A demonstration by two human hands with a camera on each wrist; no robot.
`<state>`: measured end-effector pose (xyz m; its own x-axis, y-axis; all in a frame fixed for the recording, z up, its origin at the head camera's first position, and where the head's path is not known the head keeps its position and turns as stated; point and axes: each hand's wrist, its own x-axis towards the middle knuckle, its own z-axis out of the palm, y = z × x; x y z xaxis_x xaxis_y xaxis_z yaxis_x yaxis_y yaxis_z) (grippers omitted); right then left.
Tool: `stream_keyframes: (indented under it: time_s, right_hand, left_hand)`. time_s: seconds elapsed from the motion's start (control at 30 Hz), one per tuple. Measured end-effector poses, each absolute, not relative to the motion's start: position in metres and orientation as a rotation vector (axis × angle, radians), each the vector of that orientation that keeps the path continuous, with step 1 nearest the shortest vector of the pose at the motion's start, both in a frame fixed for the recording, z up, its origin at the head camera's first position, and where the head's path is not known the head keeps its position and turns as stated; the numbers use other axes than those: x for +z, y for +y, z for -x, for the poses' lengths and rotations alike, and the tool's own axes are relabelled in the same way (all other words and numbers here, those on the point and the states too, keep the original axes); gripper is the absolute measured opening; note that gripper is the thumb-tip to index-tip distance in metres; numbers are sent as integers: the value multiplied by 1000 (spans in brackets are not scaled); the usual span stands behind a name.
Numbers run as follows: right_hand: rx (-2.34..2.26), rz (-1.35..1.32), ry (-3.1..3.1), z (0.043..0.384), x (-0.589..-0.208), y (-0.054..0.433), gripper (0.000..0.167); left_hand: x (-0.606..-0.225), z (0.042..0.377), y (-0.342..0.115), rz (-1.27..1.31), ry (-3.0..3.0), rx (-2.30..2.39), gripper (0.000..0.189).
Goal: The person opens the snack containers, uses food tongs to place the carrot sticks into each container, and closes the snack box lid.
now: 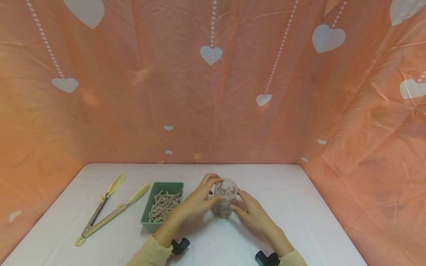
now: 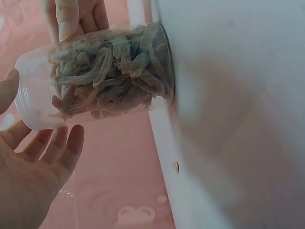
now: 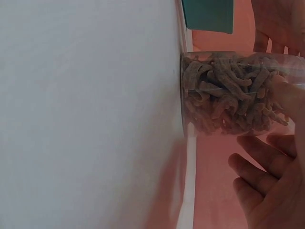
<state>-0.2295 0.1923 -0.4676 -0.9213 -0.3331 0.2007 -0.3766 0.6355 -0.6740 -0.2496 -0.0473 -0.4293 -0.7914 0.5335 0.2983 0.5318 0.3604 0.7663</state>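
Note:
A clear plastic jar point(image 1: 222, 212) stands upright on the white table, mostly filled with brownish-grey dried strips point(image 2: 109, 71). Around its top curls my left hand point(image 1: 201, 196), thumb on the near side and fingers on the far side. My right hand point(image 1: 253, 214) holds the jar's right side, its thumb point(image 3: 285, 95) across the front of the wall and the fingers behind. In the left wrist view the ribbed upper end of the jar sits between the left thumb and fingers.
Left of the jar is a green rectangular box point(image 1: 145, 218) holding more dried strips point(image 1: 164, 207). Yellow-tipped tongs point(image 1: 108, 221) lie spread farther left. A small crumb point(image 2: 176, 167) lies on the table point(image 1: 276, 184). Orange cloth with hearts point(image 1: 186, 92) surrounds it.

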Motion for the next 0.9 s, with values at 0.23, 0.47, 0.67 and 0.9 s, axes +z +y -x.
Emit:
stream_keyframes:
  time_s: [0.23, 0.47, 0.67, 0.9]
  right_hand:
    - [1156, -594, -2797, 229, -468, 192, 70]
    - [1160, -606, -2795, 229, -467, 192, 69]
    - [1152, -621, -2785, 229, -466, 193, 67]
    - [1144, -632, -2784, 229, -467, 193, 68]
  left_hand:
    - [-428, 252, -50, -1087, 2605, 1383, 50]
    - [-430, 252, -49, -1041, 2609, 1432, 56]
    - [-433, 249, -42, -942, 2657, 1504, 60]
    - [-433, 248, -40, -959, 2681, 1464, 58]
